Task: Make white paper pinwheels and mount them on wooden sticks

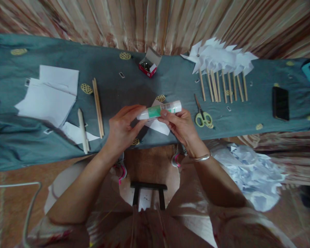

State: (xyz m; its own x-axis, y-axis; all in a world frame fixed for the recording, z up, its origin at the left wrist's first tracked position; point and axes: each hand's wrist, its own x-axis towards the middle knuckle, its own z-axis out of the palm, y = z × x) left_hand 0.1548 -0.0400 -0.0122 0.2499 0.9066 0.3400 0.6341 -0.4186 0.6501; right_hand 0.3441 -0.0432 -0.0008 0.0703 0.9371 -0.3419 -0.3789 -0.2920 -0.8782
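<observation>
A white and green glue stick [155, 111] is held sideways between my two hands, above the table's front edge. My left hand [125, 125] pinches its left end, which is white. Around the body and right part of the tube, the fingers of my right hand [179, 125] are closed. Beneath the tube, a piece of white paper [158, 127] lies on the cloth, partly hidden by the glue stick and my fingers. Green-handled scissors [203, 119] rest just right of my right hand.
On the cloth-covered table [113, 96] lie white sheets [48, 103], thin sticks [98, 108] and a white pen-like tool [83, 131] at left. A red box [148, 65] stands open at the back. Paper pinwheel-like pieces on sticks [222, 60] and a black phone [280, 103] are at right.
</observation>
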